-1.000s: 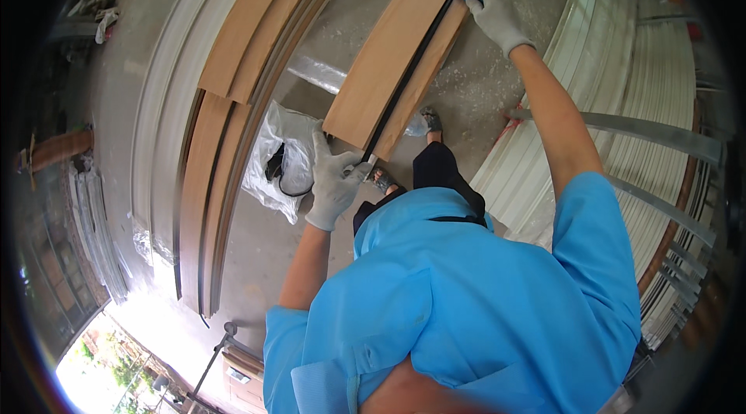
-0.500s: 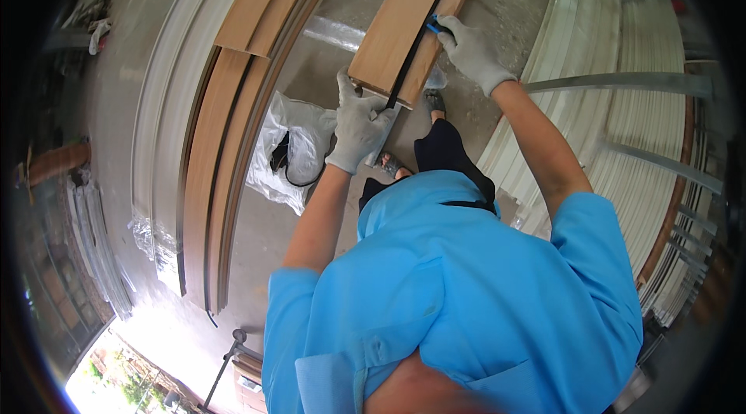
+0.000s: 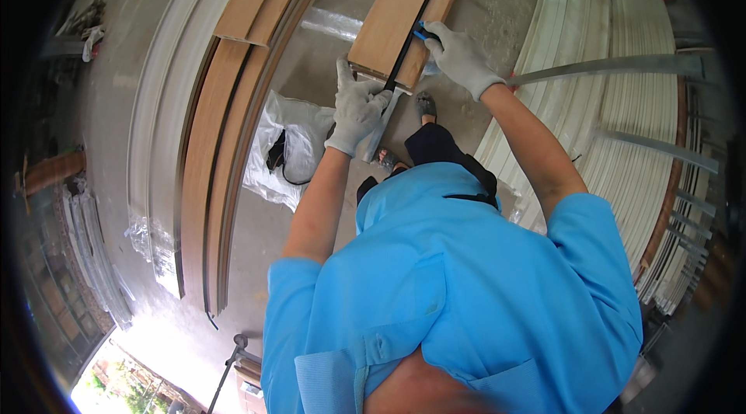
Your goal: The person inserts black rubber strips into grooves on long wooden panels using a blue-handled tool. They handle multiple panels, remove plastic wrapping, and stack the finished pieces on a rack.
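Note:
A wood-coloured board [image 3: 386,29] with a long black strip [image 3: 402,58] running along it extends away in front of me. At the board's near end, my gloved left hand [image 3: 359,113] closes on the end of the strip, its index finger pointing up beside the board's corner. My right hand [image 3: 461,60], also gloved, is closed round a small blue-handled tool [image 3: 423,31]. That tool meets the strip a little beyond the left hand; its working tip cannot be made out.
More wood-coloured boards [image 3: 233,76] and pale long profiles [image 3: 159,119] lie to the left. A white plastic bag [image 3: 299,138] with something black inside sits by my left forearm. Stacked white profiles [image 3: 559,88] and metal bars [image 3: 614,68] stand at right.
My right hand and the blue tool have shifted slightly left and toward me along the strip. The left hand still grips the strip's end. The whole view has shifted a little.

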